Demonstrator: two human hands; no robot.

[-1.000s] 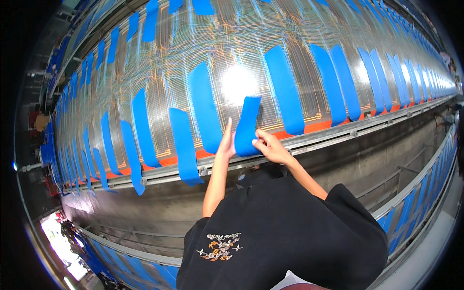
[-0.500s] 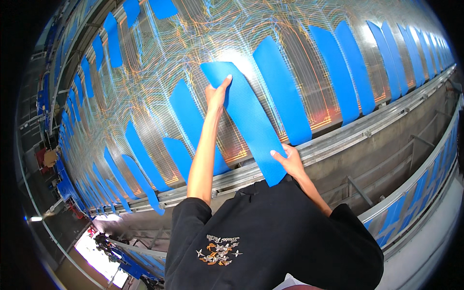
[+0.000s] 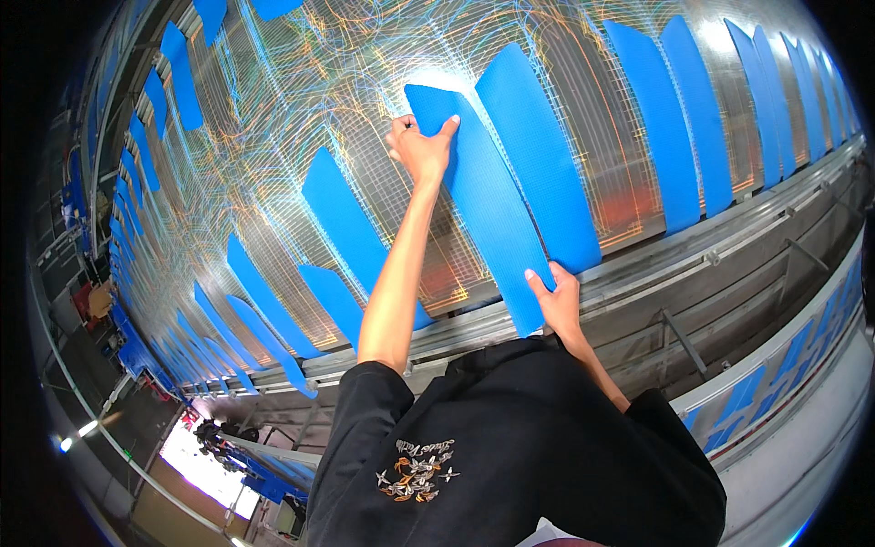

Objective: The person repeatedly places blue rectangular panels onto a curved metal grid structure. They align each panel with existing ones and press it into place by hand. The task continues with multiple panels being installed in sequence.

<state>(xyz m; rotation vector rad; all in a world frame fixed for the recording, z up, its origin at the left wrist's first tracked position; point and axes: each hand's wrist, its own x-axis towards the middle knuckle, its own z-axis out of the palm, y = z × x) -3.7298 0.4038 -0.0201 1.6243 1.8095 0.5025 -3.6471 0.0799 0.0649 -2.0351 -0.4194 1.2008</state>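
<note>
A long blue textured fabric panel (image 3: 492, 205) with a notched, pointed far end lies between my hands, its near end hanging over the table's front rail. My left hand (image 3: 422, 149) grips its left edge close to the far end, thumb on top and fingers curled. Lower down, my right hand (image 3: 559, 301) pinches the right edge near the close end, thumb on top and the other fingers partly hidden. Just right of this panel, almost touching it, another blue panel (image 3: 540, 150) lies flat on the table.
The long shiny table (image 3: 437, 251) is covered with fine coloured lines. Several more blue pieces (image 3: 335, 196) lie in rows along it, both ways. A metal rail (image 3: 629, 278) runs along the near edge. Behind at right stands another frame with blue pieces (image 3: 743, 392).
Both hands have shifted the blue panel right and farther up the table, closing the gap to the panel beside it. My left hand's fingers now show curled at its edge.
</note>
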